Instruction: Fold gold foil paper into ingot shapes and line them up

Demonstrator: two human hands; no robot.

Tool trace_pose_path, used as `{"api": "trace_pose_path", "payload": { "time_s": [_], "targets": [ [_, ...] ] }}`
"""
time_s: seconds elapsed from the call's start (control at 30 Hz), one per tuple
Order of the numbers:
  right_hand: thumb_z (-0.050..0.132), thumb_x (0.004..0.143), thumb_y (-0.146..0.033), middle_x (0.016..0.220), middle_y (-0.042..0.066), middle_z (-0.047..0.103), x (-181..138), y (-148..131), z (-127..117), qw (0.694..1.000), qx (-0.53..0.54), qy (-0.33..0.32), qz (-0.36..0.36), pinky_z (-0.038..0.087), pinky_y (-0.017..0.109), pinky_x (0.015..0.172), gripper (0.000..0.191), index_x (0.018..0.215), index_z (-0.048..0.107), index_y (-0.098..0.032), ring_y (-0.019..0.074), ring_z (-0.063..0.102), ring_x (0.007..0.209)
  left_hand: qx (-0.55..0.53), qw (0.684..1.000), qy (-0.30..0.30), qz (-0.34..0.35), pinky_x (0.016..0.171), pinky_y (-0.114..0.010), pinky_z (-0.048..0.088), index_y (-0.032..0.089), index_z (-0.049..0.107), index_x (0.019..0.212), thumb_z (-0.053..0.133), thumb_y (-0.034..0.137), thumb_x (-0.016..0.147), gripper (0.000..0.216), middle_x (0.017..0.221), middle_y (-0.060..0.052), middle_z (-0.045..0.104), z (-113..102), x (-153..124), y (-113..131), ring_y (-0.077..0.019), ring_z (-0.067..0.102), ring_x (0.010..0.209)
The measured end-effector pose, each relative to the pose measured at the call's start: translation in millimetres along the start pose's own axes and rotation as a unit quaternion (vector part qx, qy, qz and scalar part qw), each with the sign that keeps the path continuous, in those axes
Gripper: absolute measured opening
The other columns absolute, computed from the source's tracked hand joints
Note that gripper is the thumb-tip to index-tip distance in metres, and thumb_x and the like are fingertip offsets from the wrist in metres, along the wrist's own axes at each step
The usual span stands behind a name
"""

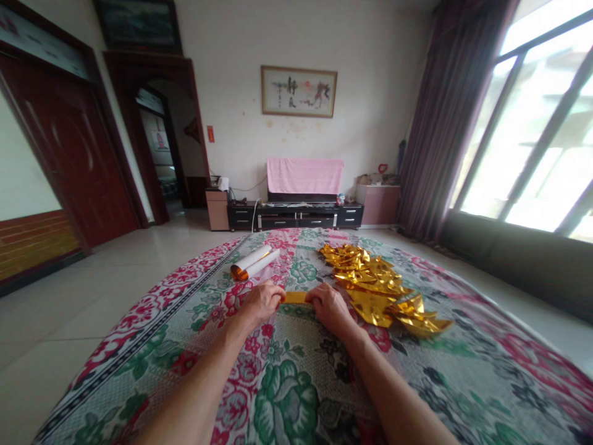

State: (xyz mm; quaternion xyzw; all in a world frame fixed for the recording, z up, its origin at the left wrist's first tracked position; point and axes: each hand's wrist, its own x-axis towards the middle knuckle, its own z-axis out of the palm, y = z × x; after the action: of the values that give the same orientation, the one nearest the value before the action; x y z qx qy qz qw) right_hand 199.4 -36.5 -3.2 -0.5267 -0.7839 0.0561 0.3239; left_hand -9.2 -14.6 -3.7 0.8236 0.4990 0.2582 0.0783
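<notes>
A framed picture [299,92] hangs above a pink cloth [305,175] and black cabinet [280,222].

Left hand [267,299], right hand [328,301] pinch opposite ends of gold strip [296,298]; folded gold pieces [375,281] right of right hand; rolled sheets [262,265] just beyond left hand.

One camera, worn on the person's head, looks forward and down along both forearms [204,377] to the fingers [277,293], which sit a little below the middle of the frame — fairly near the lens. The view is wide: the tablecloth [162,303] spreads beneath and around the fingers, a red door [76,142] stands far to their left, a window [532,133] far to their right. Well beyond the fingers — and higher — it faces the far wall [222,37] almost squarely.
</notes>
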Motion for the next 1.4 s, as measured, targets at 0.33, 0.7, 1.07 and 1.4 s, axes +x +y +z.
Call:
{"api": "trace_pose_path", "payload": {
  "time_s": [0.33, 0.7, 1.07, 1.4],
  "targets": [
    [0.043, 0.075, -0.01, 0.082, 0.003, 0.064, 1, -1, 2, 1.0, -0.009, 0.003, 0.016, 0.039, 0.021, 0.075, 0.027, 0.075, 0.068, -0.021, 0.0133, 0.057, 0.081, -0.016, 0.999, -0.033, 0.014, 0.078, -0.025, 0.045, 0.02, 0.072, 0.088, 0.048, 0.015, 0.078, 0.027, 0.088, -0.005, 0.067, -12, 1, -3, -0.0155, 0.06, 0.082],
    [0.051, 0.074, -0.019, 0.081, 0.004, 0.059, -1, -5, 4, 0.998, -0.048, 0.028, -0.023, 0.039, 0.022, 0.073, 0.013, 0.072, 0.064, -0.02, 0.0138, 0.054, 0.078, -0.014, 0.997, 0.006, 0.081, 0.07, -0.023, 0.045, 0.02, 0.071, 0.085, 0.053, 0.022, 0.077, 0.02, 0.081, -0.004, 0.063, -10, -6, -1, -0.0136, 0.057, 0.075],
    [0.052, 0.077, -0.021, 0.081, 0.004, 0.059, -3, -10, -1, 0.997, -0.062, 0.029, -0.046, 0.037, 0.023, 0.072, 0.011, 0.079, 0.063, -0.021, 0.0144, 0.053, 0.077, 0.082, 0.99, 0.034, 0.113, 0.071, -0.023, 0.044, 0.02, 0.066, 0.085, 0.04, 0.02, 0.086, 0.026, 0.079, -0.004, 0.058, -8, -8, 7, -0.0133, 0.056, 0.076],
    [0.04, 0.087, -0.021, 0.08, 0.004, 0.06, 0, -12, 1, 0.996, -0.023, 0.071, -0.045, 0.036, 0.021, 0.07, 0.019, 0.081, 0.058, -0.018, 0.0131, 0.055, 0.077, -0.023, 0.986, 0.126, 0.103, 0.08, -0.027, 0.046, 0.017, 0.062, 0.087, 0.038, 0.019, 0.086, 0.024, 0.089, -0.006, 0.063, -2, -2, 10, -0.0152, 0.059, 0.086]
  ]
}}
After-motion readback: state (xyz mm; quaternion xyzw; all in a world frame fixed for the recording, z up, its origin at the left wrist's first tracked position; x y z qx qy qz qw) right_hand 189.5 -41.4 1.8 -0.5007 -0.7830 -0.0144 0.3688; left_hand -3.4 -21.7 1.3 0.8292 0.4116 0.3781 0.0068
